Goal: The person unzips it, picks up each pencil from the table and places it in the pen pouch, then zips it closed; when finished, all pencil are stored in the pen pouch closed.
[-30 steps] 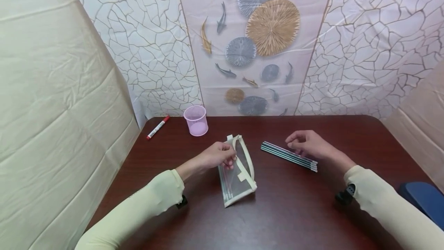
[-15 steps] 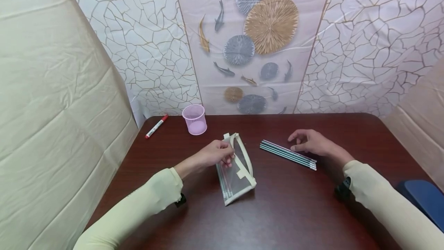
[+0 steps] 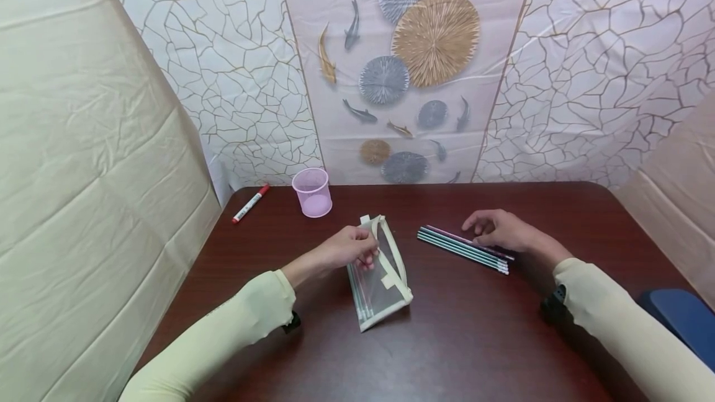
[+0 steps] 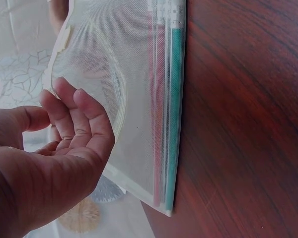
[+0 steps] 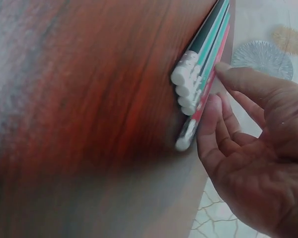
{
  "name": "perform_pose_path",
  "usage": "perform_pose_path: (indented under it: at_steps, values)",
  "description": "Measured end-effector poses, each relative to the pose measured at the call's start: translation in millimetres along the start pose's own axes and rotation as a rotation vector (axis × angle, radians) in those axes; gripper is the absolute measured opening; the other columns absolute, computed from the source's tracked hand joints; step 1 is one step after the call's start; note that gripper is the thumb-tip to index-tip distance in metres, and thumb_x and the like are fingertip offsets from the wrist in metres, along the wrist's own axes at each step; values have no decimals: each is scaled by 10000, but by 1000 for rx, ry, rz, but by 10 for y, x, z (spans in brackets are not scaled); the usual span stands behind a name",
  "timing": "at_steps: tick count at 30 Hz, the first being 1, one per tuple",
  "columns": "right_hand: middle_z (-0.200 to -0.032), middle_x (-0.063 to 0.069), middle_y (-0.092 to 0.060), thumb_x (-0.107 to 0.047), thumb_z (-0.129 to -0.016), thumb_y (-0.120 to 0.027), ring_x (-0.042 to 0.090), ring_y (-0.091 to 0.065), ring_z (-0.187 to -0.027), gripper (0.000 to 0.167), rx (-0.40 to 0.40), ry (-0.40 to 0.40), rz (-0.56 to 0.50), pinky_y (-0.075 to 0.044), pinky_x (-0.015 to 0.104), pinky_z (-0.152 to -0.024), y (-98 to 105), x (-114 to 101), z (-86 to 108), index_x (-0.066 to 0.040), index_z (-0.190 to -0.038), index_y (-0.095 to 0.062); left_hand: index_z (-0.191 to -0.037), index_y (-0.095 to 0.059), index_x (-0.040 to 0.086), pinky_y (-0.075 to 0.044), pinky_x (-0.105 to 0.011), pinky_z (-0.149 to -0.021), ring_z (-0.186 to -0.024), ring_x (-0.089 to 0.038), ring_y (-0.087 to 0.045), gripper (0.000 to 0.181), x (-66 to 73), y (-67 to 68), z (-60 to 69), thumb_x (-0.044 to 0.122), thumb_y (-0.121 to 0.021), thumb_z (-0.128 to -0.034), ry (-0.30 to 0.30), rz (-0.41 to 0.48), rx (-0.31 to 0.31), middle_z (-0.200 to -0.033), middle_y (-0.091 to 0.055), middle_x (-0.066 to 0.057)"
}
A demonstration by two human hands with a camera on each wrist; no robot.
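Note:
My left hand pinches the upper edge of a cream mesh pencil pouch, whose zipped side gapes. In the left wrist view, pink and green pencils show through the mesh. To the right, a row of green pencils lies on the table beside one pink pencil. The right hand is over the eraser half of that row. In the right wrist view, its thumb tip touches or nearly touches the pink pencil, with the fingertips close alongside. White erasers face the wrist camera.
A pink mesh cup stands at the back of the dark red-brown table. A red-capped marker lies at its left. A blue object is at the right edge. Patterned cloth hangs behind.
The pink pencil has come slightly away from the green ones, toward the right hand, which shifted a little. The left hand and the pouch keep nearly the same place.

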State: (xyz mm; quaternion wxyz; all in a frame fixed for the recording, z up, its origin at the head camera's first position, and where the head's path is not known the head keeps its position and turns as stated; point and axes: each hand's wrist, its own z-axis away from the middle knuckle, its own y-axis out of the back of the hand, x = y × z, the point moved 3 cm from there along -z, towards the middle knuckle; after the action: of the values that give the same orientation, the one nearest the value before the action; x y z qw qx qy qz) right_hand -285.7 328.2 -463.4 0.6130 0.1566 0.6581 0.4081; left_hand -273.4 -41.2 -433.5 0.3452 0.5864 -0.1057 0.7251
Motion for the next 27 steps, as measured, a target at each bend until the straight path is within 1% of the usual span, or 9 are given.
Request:
perform_pose_path:
  at_steps: [3, 5, 10, 13, 15, 19, 23, 27]
  values:
    - [-1045, 145, -671, 20, -916, -733, 205, -638, -892, 299, -29, 21, 16, -538, 269, -739, -10, -10, -11, -58, -1203, -711, -921, -659, 13, -581, -239, -645, -660, -91, -667, 202, -1, -14, 11, 138, -549, -1035, -1, -9, -6, -719, -642, -10]
    - [-1046, 135, -677, 57, -906, -703, 207, -636, -894, 319, -46, 22, 26, -534, 265, -741, -14, -16, -22, -61, -1202, -710, -927, -661, 5, -580, -241, -647, -662, -93, -668, 213, -7, -25, 17, 145, -551, -1044, -3, -17, -14, -722, -643, -10]
    - [-1018, 112, -669, 81, -883, -687, 193, -619, -857, 373, -97, 35, 50, -517, 269, -720, -23, -48, -50, -54, -1231, -692, -932, -664, -8, -570, -232, -638, -661, -97, -670, 231, -19, -45, 18, 152, -550, -1053, -6, -29, -21, -711, -644, -15]
    - [-993, 90, -666, 82, -876, -697, 185, -617, -847, 404, -109, 47, 85, -514, 279, -728, -18, -68, -69, -65, -1252, -685, -926, -664, -11, -574, -235, -637, -658, -97, -670, 230, -21, -52, 13, 143, -551, -1054, -13, -36, -20, -709, -643, -18]
    - [-975, 73, -668, 82, -871, -703, 180, -623, -848, 414, -106, 53, 111, -515, 291, -743, -13, -84, -84, -79, -1251, -687, -920, -663, -10, -581, -239, -640, -656, -98, -671, 228, -18, -54, 14, 136, -551, -1055, -16, -42, -21, -712, -644, -20]
    - [-945, 49, -679, 70, -867, -711, 178, -629, -841, 388, -95, 36, 146, -514, 317, -761, -6, -106, -118, -104, -1214, -702, -918, -662, -12, -595, -257, -656, -658, -105, -674, 225, -11, -55, 15, 129, -552, -1054, -20, -47, -24, -718, -646, -24]
    - [-919, 43, -705, 61, -852, -707, 182, -628, -823, 370, -79, 8, 192, -513, 323, -728, 7, -144, -171, -120, -1175, -718, -917, -666, -14, -595, -263, -653, -654, -112, -678, 229, 9, -42, 20, 129, -555, -1057, -14, -57, -20, -704, -647, -29]
    - [-910, 33, -723, 43, -842, -730, 190, -622, -806, 352, -28, -15, 237, -501, 324, -696, 45, -233, -224, -136, -1144, -732, -915, -665, -12, -582, -255, -638, -651, -109, -679, 242, 17, -24, 7, 135, -549, -1068, -16, -66, -19, -692, -644, -26]
